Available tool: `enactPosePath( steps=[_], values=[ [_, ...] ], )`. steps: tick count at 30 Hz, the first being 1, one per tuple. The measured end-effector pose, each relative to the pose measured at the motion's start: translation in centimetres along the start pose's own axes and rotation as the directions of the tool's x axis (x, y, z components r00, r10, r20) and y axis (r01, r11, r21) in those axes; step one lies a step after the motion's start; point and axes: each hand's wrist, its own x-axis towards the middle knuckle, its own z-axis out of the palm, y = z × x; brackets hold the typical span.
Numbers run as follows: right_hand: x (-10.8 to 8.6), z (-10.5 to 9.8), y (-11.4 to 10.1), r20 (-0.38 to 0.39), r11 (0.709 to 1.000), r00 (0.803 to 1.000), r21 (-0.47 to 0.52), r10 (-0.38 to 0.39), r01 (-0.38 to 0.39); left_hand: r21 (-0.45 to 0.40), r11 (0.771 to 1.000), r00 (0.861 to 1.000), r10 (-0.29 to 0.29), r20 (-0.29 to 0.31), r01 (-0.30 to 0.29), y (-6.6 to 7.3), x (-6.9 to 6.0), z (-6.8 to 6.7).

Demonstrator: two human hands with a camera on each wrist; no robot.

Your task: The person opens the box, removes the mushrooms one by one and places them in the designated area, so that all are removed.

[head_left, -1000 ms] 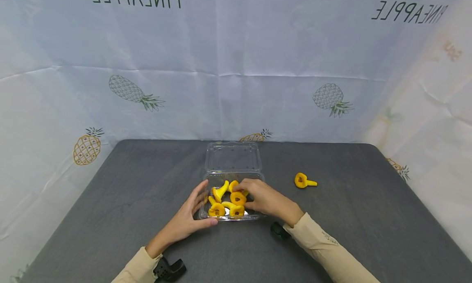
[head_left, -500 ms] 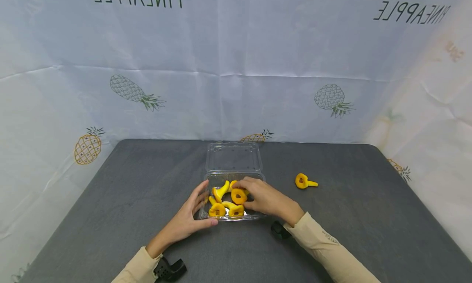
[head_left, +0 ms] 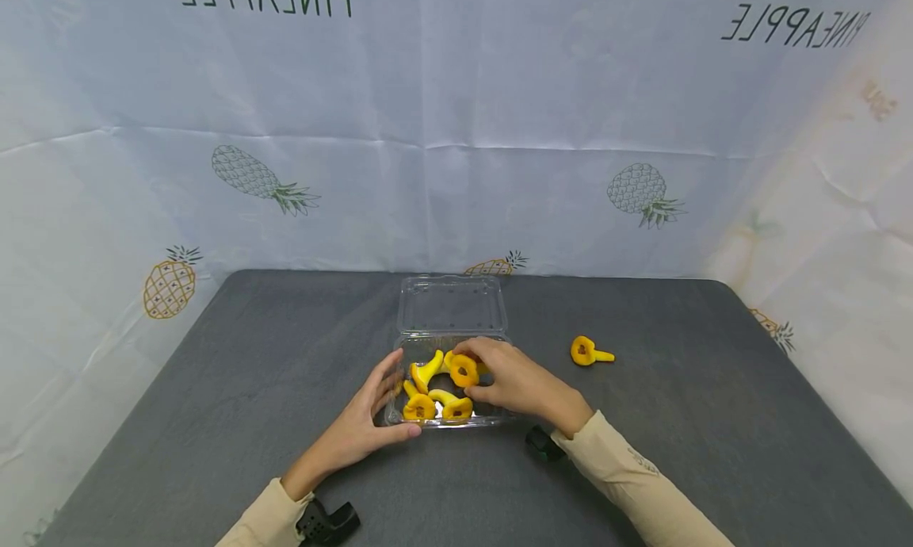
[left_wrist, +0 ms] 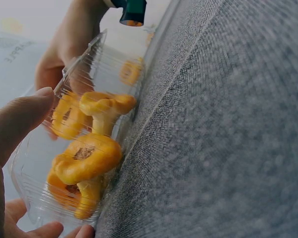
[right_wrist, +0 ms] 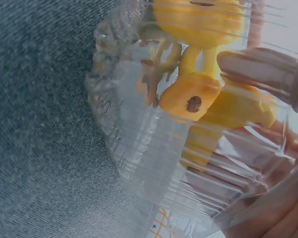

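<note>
On the table (head_left: 285,388) stands a clear plastic box (head_left: 456,423); the left hand (head_left: 362,422) rests spread against it, while the right hand (head_left: 515,379) pinches a yellow mushroom (head_left: 464,371) inside.

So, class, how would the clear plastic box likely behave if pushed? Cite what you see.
The clear plastic box is probably light for its size, since its walls look thin and see-through. Ridges in them likely add some stiffness. Sitting flat on the grey table, it would probably slide rather than roll.
</note>
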Motion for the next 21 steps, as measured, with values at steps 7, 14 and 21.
enactPosePath(
  steps=[7,14,21],
  values=[
    [-0.3,-0.3,-0.2,-0.037,0.997,0.999,0.072,-0.005,0.008,-0.005,1.0,1.0,0.004,0.0,-0.004,-0.1,0.0,0.0],
    [-1.2,-1.1,-0.4,-0.098,0.995,0.995,0.101,-0.014,0.024,-0.008,1.0,1.0,-0.001,0.0,0.001,0.0,0.0,0.0],
    [-2.4,-1.7,-0.3,-0.145,0.995,0.989,0.098,-0.01,0.025,0.003,1.0,1.0,0.007,-0.009,-0.007,-0.1,0.0,0.0]
  ],
)
